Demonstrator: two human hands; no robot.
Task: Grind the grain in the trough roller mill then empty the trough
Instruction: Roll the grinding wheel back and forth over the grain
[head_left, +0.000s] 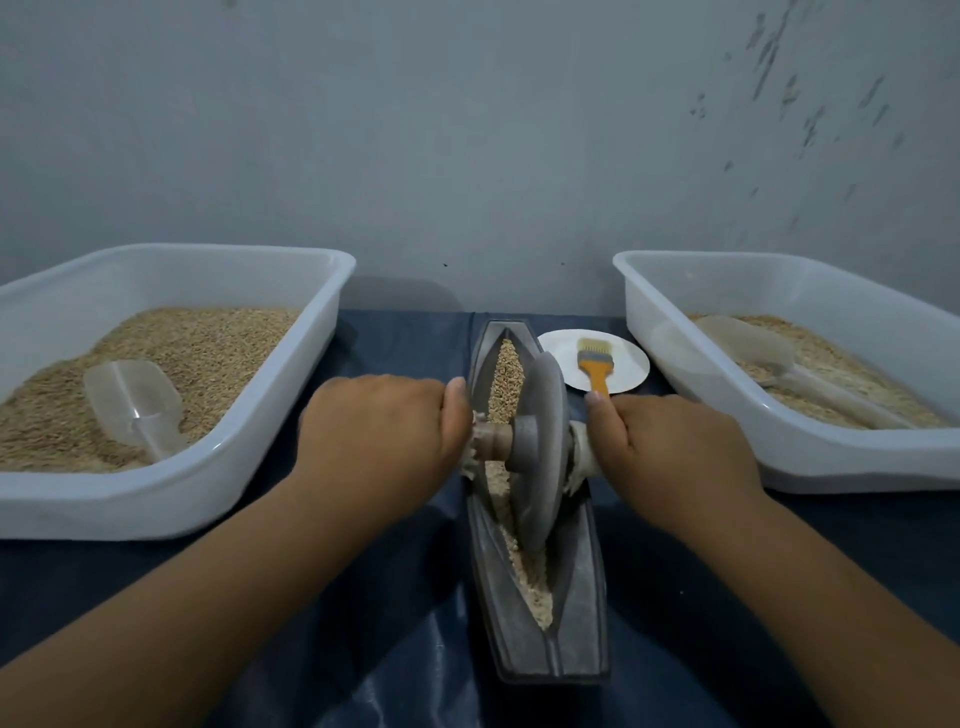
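Trough (582, 597) of the roller mill lies on the dark-covered bench (363, 597) midway between two white tubs, its long axis running from the near edge toward the wall; grain (506, 382) fills its far half and paler meal the near half; the stone wheel (543, 452) stands upright across it at mid-length. Left hand (379, 436) and right hand (670, 457) each have fingers curled round an end of the axle (493, 439). Left tub (171, 499) and right tub (779, 467) each hold grain and a scoop and flank the trough closely; a white plate (628, 364) bearing an orange brush (595, 366) sits just beside the trough's far right end.
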